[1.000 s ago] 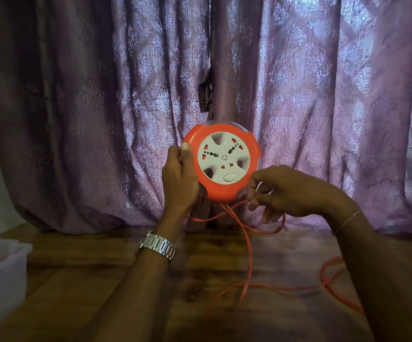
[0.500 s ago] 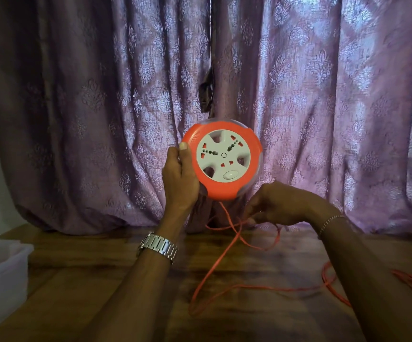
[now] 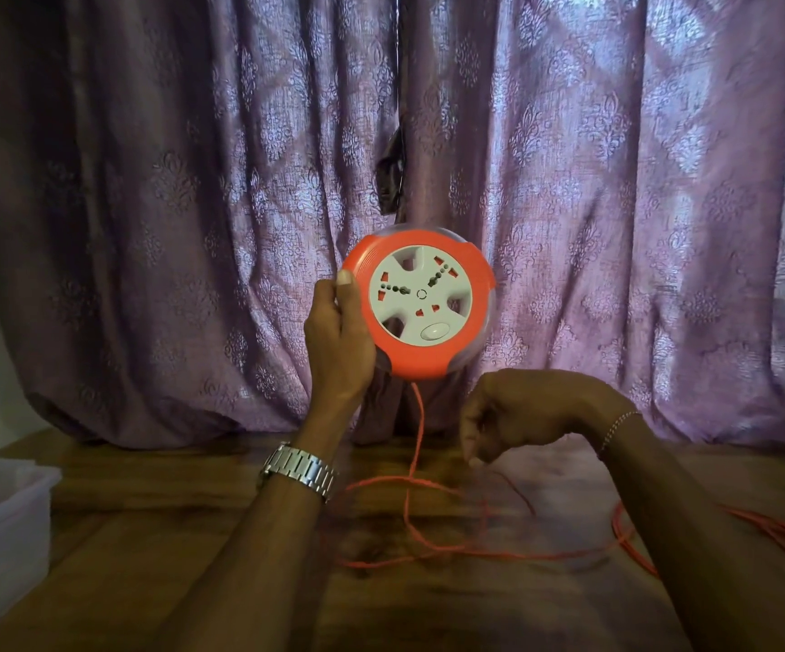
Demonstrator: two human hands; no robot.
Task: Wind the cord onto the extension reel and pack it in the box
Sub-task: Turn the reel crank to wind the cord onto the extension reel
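My left hand (image 3: 338, 343) grips the reel (image 3: 421, 305) upright above the table's (image 3: 192, 534) far edge; my right hand (image 3: 517, 414) curls near the slack cord (image 3: 416, 430), grip unclear.

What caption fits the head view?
Left hand holds round orange-and-white extension reel upright; right hand reaches toward thin orange cord.

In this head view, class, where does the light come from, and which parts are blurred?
Head view: daylight glows through the purple curtain, backlighting the sharp orange extension reel; the right hand and cord on the table are motion-blurred; the left edge is dim.
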